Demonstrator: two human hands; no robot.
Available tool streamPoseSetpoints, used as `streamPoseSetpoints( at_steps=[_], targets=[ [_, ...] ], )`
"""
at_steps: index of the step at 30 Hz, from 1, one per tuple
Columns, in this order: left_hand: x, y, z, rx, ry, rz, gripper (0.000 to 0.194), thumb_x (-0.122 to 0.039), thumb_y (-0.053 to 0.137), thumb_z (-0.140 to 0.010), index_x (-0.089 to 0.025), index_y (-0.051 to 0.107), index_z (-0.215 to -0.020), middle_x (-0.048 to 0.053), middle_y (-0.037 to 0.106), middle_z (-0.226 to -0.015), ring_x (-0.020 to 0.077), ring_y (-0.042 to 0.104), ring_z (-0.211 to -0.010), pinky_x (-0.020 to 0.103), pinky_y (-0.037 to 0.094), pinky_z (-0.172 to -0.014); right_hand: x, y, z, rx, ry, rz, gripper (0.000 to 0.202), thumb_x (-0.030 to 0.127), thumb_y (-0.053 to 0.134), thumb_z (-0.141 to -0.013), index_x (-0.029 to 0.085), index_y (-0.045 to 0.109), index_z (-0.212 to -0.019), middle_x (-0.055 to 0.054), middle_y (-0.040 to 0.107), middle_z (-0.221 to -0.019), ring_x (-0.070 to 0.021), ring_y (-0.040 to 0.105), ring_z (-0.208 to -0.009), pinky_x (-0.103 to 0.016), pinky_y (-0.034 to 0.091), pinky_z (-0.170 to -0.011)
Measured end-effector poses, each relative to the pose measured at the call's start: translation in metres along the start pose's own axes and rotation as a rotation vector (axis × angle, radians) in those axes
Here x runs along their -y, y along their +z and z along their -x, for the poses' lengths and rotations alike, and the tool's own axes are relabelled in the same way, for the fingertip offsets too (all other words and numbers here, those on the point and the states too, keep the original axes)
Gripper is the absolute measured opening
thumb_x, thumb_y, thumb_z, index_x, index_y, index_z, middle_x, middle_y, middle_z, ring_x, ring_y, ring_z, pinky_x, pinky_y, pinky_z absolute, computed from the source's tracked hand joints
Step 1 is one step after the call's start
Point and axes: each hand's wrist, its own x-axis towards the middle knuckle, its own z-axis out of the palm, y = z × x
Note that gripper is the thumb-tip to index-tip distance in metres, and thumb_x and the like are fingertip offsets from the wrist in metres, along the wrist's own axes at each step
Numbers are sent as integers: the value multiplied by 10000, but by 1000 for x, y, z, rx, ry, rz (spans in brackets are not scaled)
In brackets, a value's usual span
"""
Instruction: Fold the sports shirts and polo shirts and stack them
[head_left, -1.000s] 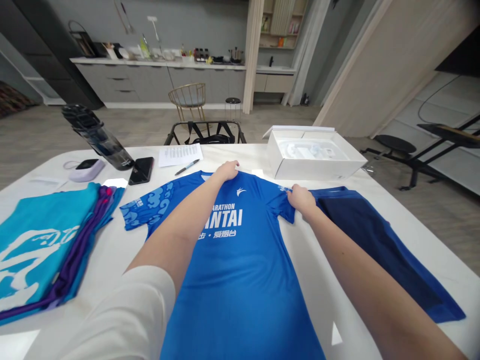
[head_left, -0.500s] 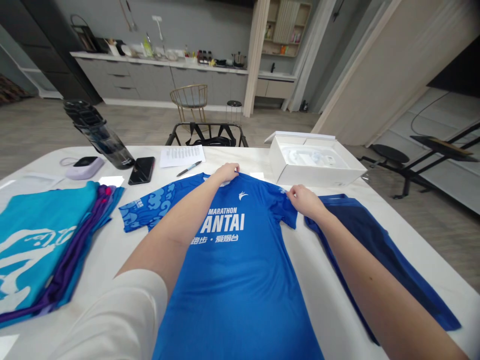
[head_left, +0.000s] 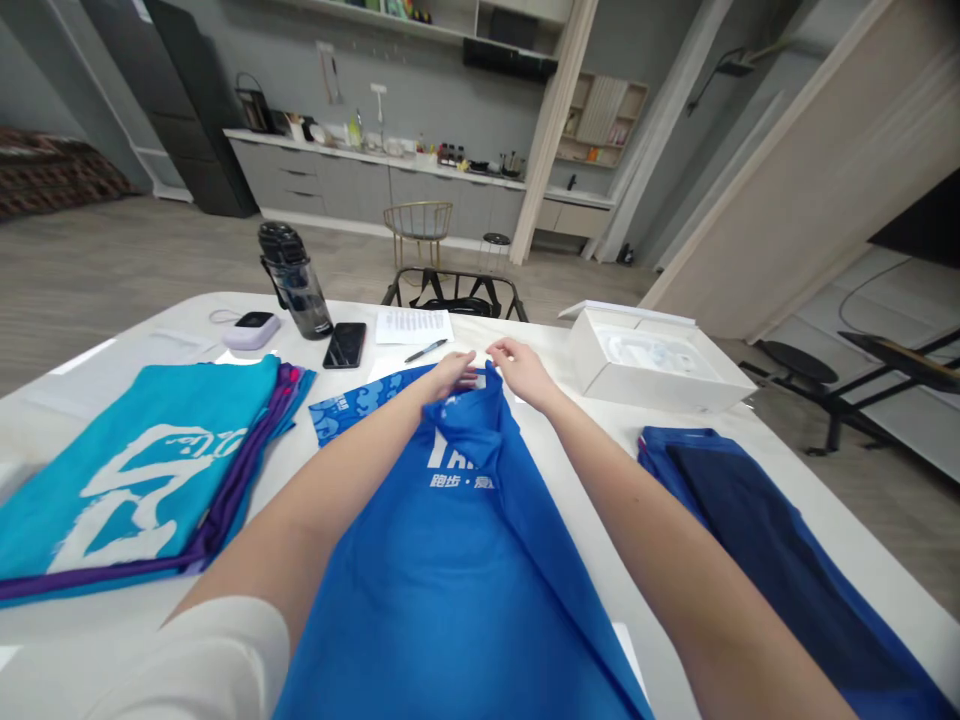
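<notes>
A blue printed T-shirt (head_left: 442,560) lies on the table in front of me, its right side folded inward over the chest lettering. The patterned left sleeve (head_left: 360,405) is still spread out flat. My left hand (head_left: 452,373) rests by the collar, its thumb and fingers apart. Close beside it, my right hand (head_left: 523,372) pinches the upper folded edge of the shirt between bent fingers. Part of the print is hidden under the fold.
Folded turquoise and purple shirts (head_left: 247,390) lie left; folded navy clothing (head_left: 780,560) lies right. Along the back are a bottle (head_left: 296,285), a phone (head_left: 345,345), a lilac device (head_left: 251,332), a pen (head_left: 426,351), paper (head_left: 414,326) and an open white box (head_left: 660,365).
My right hand has carried the right sleeve and side inward across the chest, towards the collar. My left hand has loosened from the collar. The view has shifted left.
</notes>
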Motion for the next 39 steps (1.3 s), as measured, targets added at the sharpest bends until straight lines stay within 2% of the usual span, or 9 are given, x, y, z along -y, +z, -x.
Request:
streamPoseSetpoints(
  at_steps=[2, 6, 9, 12, 18, 24, 28, 33, 39],
  targets=[
    [11, -18, 22, 42, -111, -75, 510, -625, 623, -850, -177, 547, -1080, 169, 709, -1051, 244, 709, -860, 355, 578, -743, -33, 16, -14, -74, 63, 218, 323, 157, 453, -887, 176, 689, -1106, -111, 655, -1058, -236, 619, -975, -395, 482, -946],
    [26, -35, 61, -53, -56, -578, 618, -671, 697, -751, -195, 578, -1127, 141, 726, -1119, 291, 703, -991, 338, 555, -789, -89, 33, -29, 170, 69, 489, 598, 97, 481, -826, 301, 598, -1375, -111, 480, -1449, -318, 468, -1306, -491, 453, -1033],
    [33, -29, 82, -89, -19, -969, 634, -722, 681, -725, -192, 632, -1070, 157, 728, -1132, 352, 677, -1081, 388, 525, -865, -102, 46, -40, 253, 60, 568, 585, 166, 425, -916, 370, 499, -1459, -77, 351, -1579, -344, 345, -1412, -593, 422, -1044],
    [42, -18, 95, -103, -25, -1174, 538, -671, 624, -803, -197, 653, -1056, 180, 713, -1174, 380, 647, -1147, 452, 492, -920, -102, 61, -54, 236, 132, 599, 474, 308, 365, -1000, 342, 500, -1453, -96, 328, -1598, -358, 303, -1436, -664, 381, -1047],
    [50, -14, 114, -141, 166, -1145, 235, -426, 511, -961, -235, 630, -1029, 111, 711, -1138, 304, 643, -1130, 433, 472, -934, -117, 66, -56, 92, 140, 535, 328, 336, 458, -975, 212, 654, -1207, -139, 514, -1406, -304, 473, -1294, -478, 447, -1025],
    [12, -11, 128, -118, 426, -884, 212, -442, 470, -999, -298, 576, -1113, -2, 711, -922, 213, 687, -907, 302, 484, -818, -135, 41, -54, -75, 82, 378, 325, 284, 401, -983, 123, 616, -1167, -146, 615, -1194, -220, 586, -1059, -331, 439, -987],
    [-4, -28, 108, -174, 342, -959, 183, -369, 521, -973, -254, 614, -1080, 34, 725, -982, 239, 674, -1011, 311, 482, -867, -135, 33, -58, -47, 78, 426, 303, 276, 400, -992, 158, 609, -1177, -133, 610, -1202, -231, 569, -1088, -343, 443, -966],
    [22, -66, 94, -37, 20, -1141, 355, -533, 625, -884, -216, 658, -1039, 96, 733, -1066, 282, 686, -1016, 332, 508, -826, -127, 44, -49, 9, 212, 548, 310, 303, 378, -1015, 232, 606, -1213, -131, 572, -1275, -294, 507, -1202, -461, 437, -972],
    [56, -63, 121, -207, 163, -1340, 293, -381, 535, -966, -238, 575, -1218, 106, 720, -1130, 280, 682, -1030, 361, 505, -817, -103, 57, -25, -136, 213, 614, 424, 351, 316, -1038, 195, 494, -1390, -190, 504, -1387, -336, 464, -1259, -535, 375, -1023]
  ],
)
